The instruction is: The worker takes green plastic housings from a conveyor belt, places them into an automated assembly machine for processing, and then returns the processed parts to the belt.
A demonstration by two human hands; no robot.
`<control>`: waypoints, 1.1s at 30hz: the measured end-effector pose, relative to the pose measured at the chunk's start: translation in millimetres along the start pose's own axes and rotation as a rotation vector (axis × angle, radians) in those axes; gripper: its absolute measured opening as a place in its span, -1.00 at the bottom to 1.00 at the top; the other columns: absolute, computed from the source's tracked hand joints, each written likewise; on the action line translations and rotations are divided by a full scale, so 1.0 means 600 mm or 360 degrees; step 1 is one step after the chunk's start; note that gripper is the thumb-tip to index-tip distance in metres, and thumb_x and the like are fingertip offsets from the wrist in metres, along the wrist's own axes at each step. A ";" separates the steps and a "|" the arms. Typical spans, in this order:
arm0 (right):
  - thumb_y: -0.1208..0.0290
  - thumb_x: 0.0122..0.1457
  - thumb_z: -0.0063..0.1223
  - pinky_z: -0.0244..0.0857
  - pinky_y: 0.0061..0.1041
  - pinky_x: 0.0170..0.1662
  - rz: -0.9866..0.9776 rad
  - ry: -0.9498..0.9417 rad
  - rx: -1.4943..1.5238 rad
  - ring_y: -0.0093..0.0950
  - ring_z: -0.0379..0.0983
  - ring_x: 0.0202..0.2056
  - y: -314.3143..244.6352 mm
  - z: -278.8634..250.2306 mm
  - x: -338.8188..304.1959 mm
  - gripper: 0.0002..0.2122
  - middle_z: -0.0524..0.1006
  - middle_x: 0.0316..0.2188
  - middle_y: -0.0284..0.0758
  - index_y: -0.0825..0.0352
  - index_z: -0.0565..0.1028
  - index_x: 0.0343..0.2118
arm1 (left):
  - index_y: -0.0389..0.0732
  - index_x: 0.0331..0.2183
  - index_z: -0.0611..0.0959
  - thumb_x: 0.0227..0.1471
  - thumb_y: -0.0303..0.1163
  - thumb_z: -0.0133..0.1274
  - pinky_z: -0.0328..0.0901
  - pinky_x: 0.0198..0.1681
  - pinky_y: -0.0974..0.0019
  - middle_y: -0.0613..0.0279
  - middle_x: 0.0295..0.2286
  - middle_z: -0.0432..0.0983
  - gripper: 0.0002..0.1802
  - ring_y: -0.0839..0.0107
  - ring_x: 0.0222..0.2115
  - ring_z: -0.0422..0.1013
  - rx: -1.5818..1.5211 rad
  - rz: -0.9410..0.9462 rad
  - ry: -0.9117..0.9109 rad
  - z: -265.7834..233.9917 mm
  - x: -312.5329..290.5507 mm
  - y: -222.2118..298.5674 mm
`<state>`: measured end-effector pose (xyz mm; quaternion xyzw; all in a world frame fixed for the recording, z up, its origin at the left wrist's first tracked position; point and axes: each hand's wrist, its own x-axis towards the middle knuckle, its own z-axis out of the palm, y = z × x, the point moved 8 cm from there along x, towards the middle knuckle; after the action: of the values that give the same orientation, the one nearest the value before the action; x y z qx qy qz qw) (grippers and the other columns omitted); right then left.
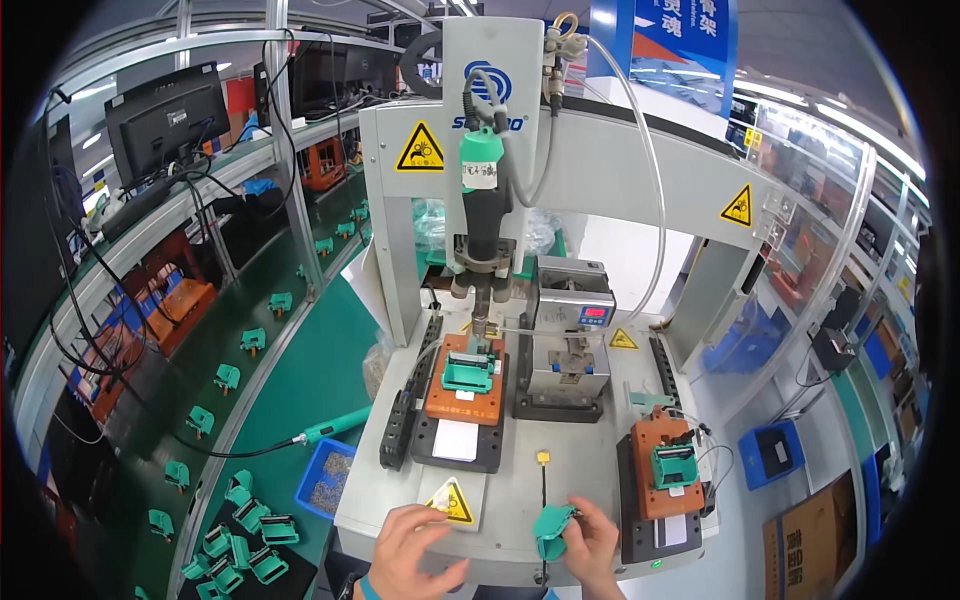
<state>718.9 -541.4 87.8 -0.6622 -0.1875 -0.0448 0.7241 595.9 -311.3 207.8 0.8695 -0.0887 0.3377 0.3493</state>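
Note:
My right hand [597,545] pinches a small green plastic housing [551,531] over the front edge of the machine's bed. My left hand [412,550] is open with its fingers spread, holding nothing, close to a yellow warning label [452,502]. Beyond it, a second green housing [468,373] sits in an orange fixture [464,408] under the vertical screwdriver [483,190]. Over on the right, another orange fixture [658,500] carries a third green housing [674,466].
A screw feeder [570,340] with a lit display stands mid-bed. Left of the machine are a blue bin of small screws [327,479], a corded green hand screwdriver [337,424] and a heap of green housings [240,550]. More housings line a dark conveyor [215,400].

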 end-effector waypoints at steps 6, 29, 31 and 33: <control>0.67 0.15 0.02 0.33 -0.62 -0.20 -0.0099 -0.0121 -0.0118 -0.57 0.45 -0.29 -0.023 0.014 0.010 -0.73 0.52 -0.28 -0.27 0.53 0.41 -0.06 | -0.32 -0.23 0.50 -0.34 -0.35 0.32 0.29 -0.14 0.11 -0.03 -0.24 0.46 -0.44 0.02 -0.23 0.37 0.0133 -0.0099 0.0047 -0.018 0.017 -0.002; 0.67 0.09 -0.01 0.29 -0.49 -0.12 -0.0785 -0.0145 -0.0132 -0.45 0.41 -0.29 -0.166 0.097 0.067 -0.74 0.47 -0.32 -0.21 0.50 0.43 -0.12 | -0.26 -0.58 0.50 -0.05 -0.33 0.08 0.21 -0.33 0.12 0.09 -0.51 0.42 -0.78 0.08 -0.43 0.29 0.0364 -0.0251 -0.0102 -0.036 0.099 -0.120; 0.69 0.06 -0.03 0.29 -0.48 -0.14 -0.0899 -0.0112 -0.0112 -0.42 0.41 -0.30 -0.220 0.117 0.096 -0.73 0.48 -0.34 -0.18 0.50 0.43 -0.13 | -0.29 -0.58 0.46 -0.03 -0.39 0.05 0.21 -0.46 0.16 0.08 -0.58 0.40 -0.79 0.08 -0.53 0.31 0.0109 -0.0259 -0.0013 -0.057 0.094 -0.091; 0.69 0.04 0.00 0.28 -0.50 -0.20 -0.0922 -0.0145 -0.0139 -0.41 0.42 -0.31 -0.249 0.155 0.132 -0.76 0.50 -0.35 -0.18 0.48 0.46 -0.18 | -0.29 -0.58 0.43 -0.01 -0.40 0.03 0.19 -0.53 0.18 0.07 -0.63 0.37 -0.79 0.08 -0.58 0.32 -0.0208 -0.0416 -0.0041 -0.098 0.066 -0.072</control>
<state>725.8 -453.7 260.1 -0.6129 -0.3989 -0.2278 0.6429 612.1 -236.7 241.0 0.8534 -0.0010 0.2715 0.4449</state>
